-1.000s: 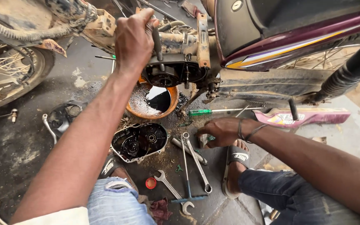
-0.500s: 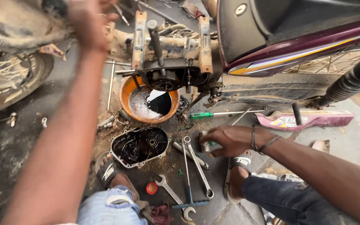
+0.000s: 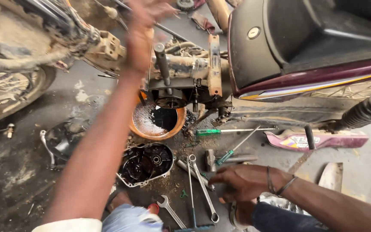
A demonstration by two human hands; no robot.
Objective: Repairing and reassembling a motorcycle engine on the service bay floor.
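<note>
A: Head camera: what are the hands doing?

B: The left hand (image 3: 144, 32) is reaching up by the motorbike engine (image 3: 181, 75), too blurry to tell. The right hand (image 3: 241, 182) is lying open on the floor (image 3: 18, 176), touching the long spanners (image 3: 200, 184).

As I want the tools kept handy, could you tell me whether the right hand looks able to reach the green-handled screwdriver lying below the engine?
Probably yes: the right hand rests among the tools, and the green-handled screwdriver lies uncovered just ahead.
</note>
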